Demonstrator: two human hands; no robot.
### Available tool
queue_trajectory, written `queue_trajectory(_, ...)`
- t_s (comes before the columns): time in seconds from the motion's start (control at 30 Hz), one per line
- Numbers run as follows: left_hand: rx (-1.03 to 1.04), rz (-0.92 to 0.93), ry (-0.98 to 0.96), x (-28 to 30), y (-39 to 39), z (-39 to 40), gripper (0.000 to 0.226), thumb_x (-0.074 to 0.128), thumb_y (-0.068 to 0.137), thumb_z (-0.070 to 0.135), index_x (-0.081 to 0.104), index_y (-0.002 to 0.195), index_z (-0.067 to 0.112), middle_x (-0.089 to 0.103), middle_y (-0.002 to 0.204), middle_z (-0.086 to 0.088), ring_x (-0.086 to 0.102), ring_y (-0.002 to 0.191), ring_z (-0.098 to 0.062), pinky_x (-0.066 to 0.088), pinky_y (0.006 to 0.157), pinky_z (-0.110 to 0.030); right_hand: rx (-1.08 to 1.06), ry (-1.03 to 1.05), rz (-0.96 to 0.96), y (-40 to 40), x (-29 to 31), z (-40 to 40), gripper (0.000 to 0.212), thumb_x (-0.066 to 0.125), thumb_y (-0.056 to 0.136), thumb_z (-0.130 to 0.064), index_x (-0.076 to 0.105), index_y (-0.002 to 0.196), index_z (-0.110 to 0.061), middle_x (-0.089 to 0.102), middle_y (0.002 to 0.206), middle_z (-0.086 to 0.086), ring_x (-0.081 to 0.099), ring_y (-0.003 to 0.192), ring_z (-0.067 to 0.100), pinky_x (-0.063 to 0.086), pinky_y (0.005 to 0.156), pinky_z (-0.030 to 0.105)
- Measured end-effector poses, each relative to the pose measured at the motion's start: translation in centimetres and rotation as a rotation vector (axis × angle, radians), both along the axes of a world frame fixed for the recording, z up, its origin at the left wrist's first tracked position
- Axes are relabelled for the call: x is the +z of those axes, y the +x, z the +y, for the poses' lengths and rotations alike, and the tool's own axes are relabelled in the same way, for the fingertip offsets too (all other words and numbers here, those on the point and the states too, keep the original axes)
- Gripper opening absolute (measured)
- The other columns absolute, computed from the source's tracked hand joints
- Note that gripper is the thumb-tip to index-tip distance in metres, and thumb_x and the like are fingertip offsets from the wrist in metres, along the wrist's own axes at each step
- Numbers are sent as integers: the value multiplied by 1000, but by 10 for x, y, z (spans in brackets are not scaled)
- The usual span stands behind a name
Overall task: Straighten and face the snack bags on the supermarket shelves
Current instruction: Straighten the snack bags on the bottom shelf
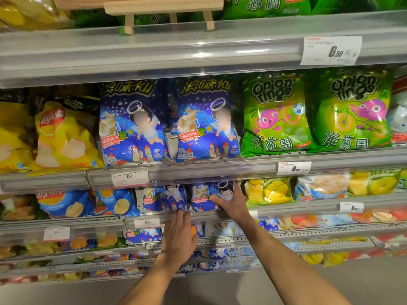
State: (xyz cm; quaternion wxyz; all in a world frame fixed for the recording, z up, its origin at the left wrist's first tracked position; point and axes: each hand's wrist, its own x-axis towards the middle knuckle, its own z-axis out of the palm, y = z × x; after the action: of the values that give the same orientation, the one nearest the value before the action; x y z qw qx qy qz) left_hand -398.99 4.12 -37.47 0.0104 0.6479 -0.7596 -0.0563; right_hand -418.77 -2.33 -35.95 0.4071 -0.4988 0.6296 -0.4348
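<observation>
Shelves: at least five tiers show; the shelf rail (pixel 286 211) both hands work at is the third from the top.
Green onion-ring bags: two (pixel 275 115) (pixel 352 111), upright side by side on the tier above the hands, up and to the right of the right hand.
Large blue angel bags: two (pixel 132 124) (pixel 204 119), facing out directly above both hands.
Yellow chip bags: two visible, one (pixel 63 137) leaning, up and left of the left hand.
Small blue angel bags: two on the hands' tier; the left one (pixel 164 198) stands just above the left hand, the right one (pixel 206 195) is under the right hand.
Right hand (pixel 231 203): fingers spread flat over the right small bag's front and right edge, thumb across its lower part.
Left hand (pixel 178 235): fingers straight and together, tips at the shelf rail, touching the bottom edges where the two small bags meet.
Price tags: six readable as tags; the biggest (pixel 330 50) sits far above the right hand.
</observation>
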Motion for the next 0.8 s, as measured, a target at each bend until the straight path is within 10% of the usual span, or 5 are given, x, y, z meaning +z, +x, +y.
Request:
queue_trajectory(0.17,35,31,-15,4,-3,-5,64,53,95,47,36,147,15,37,144,-6,35,136,-23,35,112,-34,37,79,60,1,1,6,106,91,70,-44,32,151,-10,45,134,-9,42,128,10,36,108,28)
queue_trajectory(0.57,327,668,-30,21,-67,-4,21,63,94,24,66,113,14,64,105,-2,60,95,-17,46,81,-29,-41,-80,126,-41,9,69,64,82,84,-39,55,135,-13,65,107,-12,65,95,9,56,84,32)
queue_trajectory(0.8,291,911,-10,11,-188,15,17,68,90,9,69,105,4,68,101,-9,67,98,-28,53,89,-42,-215,-26,-8,-165,7,99,32,78,89,-26,64,115,-15,71,94,1,68,88,9,56,84,31)
